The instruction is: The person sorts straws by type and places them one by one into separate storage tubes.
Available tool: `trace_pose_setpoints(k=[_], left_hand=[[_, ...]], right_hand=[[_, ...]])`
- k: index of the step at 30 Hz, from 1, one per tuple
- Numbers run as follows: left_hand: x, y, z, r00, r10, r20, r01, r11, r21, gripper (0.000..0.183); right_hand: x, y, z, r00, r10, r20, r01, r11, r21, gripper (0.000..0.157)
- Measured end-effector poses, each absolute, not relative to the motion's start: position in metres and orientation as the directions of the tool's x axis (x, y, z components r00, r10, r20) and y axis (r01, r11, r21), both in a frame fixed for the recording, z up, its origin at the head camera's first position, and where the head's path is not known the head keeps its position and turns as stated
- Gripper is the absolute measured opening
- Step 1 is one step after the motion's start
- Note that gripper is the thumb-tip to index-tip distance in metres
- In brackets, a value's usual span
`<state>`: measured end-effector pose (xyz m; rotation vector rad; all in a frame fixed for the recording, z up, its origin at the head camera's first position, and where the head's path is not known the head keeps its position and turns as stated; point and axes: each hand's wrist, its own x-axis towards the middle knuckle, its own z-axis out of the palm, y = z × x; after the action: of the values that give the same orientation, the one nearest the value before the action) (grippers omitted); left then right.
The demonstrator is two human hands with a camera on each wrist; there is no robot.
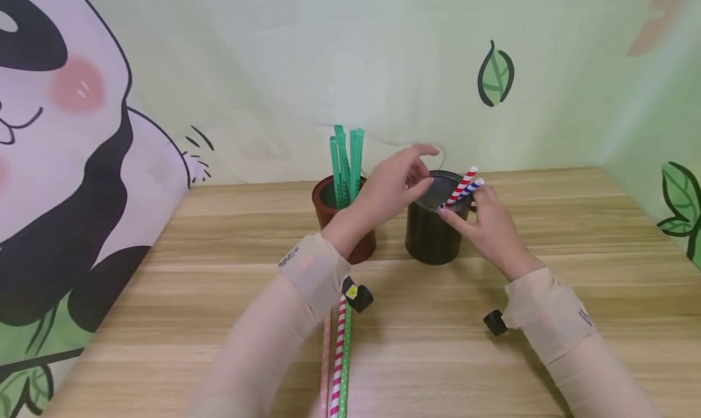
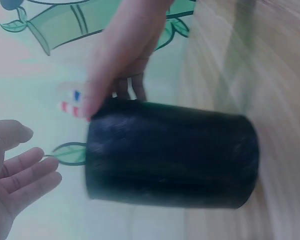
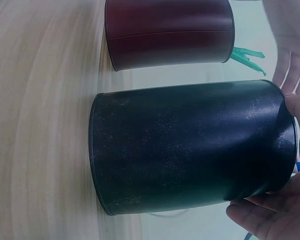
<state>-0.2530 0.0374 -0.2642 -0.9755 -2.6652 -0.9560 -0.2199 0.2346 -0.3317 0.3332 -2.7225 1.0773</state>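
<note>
A black cylindrical cup (image 1: pixel 432 238) stands upright on the table. My right hand (image 1: pixel 495 229) grips it at the right side of its rim, with the thumb (image 3: pixel 297 107) on the rim and the other fingers against the outer wall. A red-and-white striped paper straw (image 1: pixel 462 185) and a blue-and-white one (image 1: pixel 472 188) lean out of the cup beside that hand; their lower ends are hidden inside. My left hand (image 1: pixel 391 181) hovers at the left of the cup's mouth. Its fingers are loosely bent and hold nothing, and they look spread in the left wrist view.
Left of the black cup stands a dark red cup (image 1: pixel 323 205) with several green-wrapped sticks (image 1: pixel 342 168) in it, partly behind my left forearm. Long patterned paper straws (image 1: pixel 338 369) lie on the table (image 1: pixel 427 357) near that arm. A printed wall (image 1: pixel 328 71) rises close behind.
</note>
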Motion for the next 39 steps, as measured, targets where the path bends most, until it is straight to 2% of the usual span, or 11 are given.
trace_pose_setpoints(k=[10,16,21,28,33,39], left_hand=[[-0.231,0.007,-0.242,-0.746,0.523,0.412,0.666,0.589,0.457,0.049],[-0.218,-0.009,-0.244,-0.714,0.537,0.448,0.697,0.601,0.391,0.048],[-0.207,-0.024,-0.254,-0.698,0.548,0.461,0.714,0.585,0.386,0.045],[-0.196,-0.042,-0.274,-0.719,0.536,0.442,0.694,0.574,0.434,0.044],[-0.186,-0.053,-0.286,-0.727,0.530,0.436,0.686,0.591,0.425,0.039],[-0.174,-0.066,-0.301,-0.773,0.491,0.403,0.634,0.627,0.452,0.039]], right_hand=[[-0.222,0.234,-0.333,-0.953,-0.134,0.273,-0.284,0.715,-0.639,0.077],[-0.221,0.235,-0.331,-0.950,-0.133,0.283,-0.288,0.723,-0.628,0.074],[-0.222,0.235,-0.333,-0.948,-0.136,0.288,-0.294,0.722,-0.627,0.072],[-0.220,0.236,-0.335,-0.948,-0.122,0.295,-0.290,0.715,-0.636,0.072],[-0.220,0.235,-0.336,-0.945,-0.123,0.302,-0.295,0.720,-0.628,0.072],[-0.222,0.234,-0.338,-0.942,-0.127,0.310,-0.303,0.720,-0.624,0.072]])
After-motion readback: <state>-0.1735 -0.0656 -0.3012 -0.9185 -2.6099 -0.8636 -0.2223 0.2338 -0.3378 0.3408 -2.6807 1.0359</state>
